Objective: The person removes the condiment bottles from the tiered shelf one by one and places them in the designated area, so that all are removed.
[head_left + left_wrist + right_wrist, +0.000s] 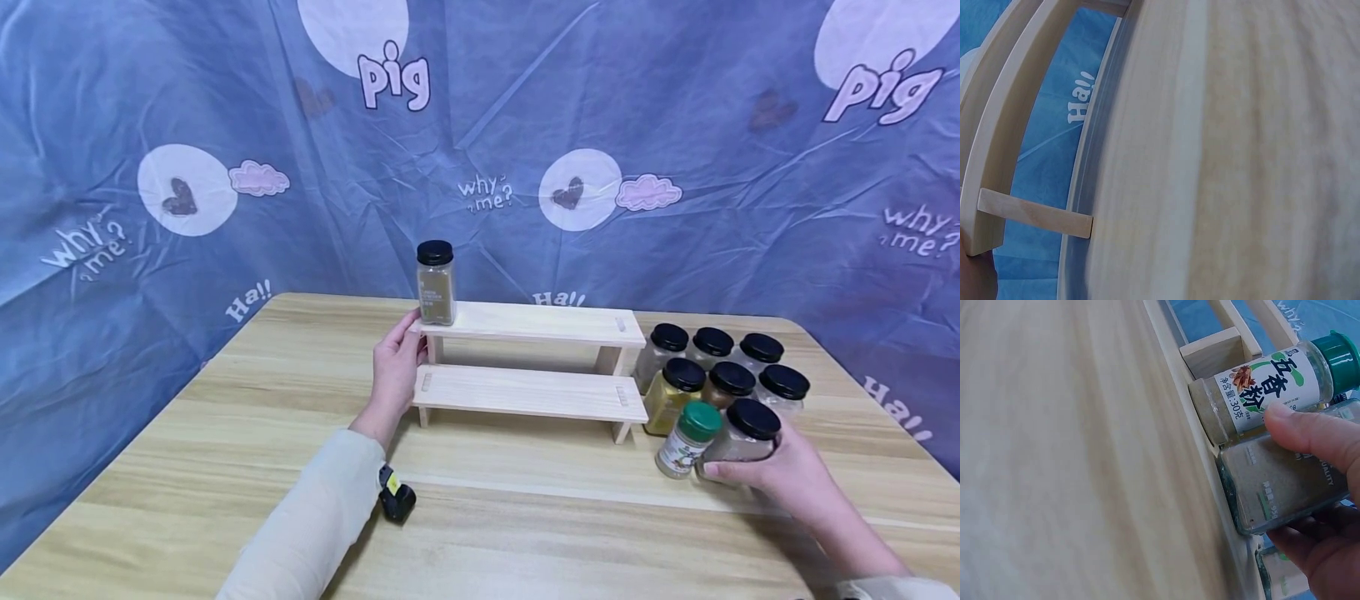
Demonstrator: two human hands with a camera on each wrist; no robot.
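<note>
My right hand (787, 467) holds a square glass spice jar (738, 446) with a black lid. In the right wrist view its thumb lies along one side and its fingers curl round the other; greyish-brown powder shows inside. Right beside this jar stands a round spice bottle (1266, 394) with a green cap and white label. My left hand (397, 358) grips the left end of the two-tier wooden rack (532, 321) at its upper shelf. Just above those fingers, a black-lidded jar of brown powder (437, 287) stands upright on that shelf's left end.
Several black-lidded jars, including one of yellow powder (667, 400), are grouped right of the rack. The wooden table (525, 533) extends in front. A black device (396, 496) with a yellow label shows at the left wrist. A blue printed cloth (480, 125) hangs behind.
</note>
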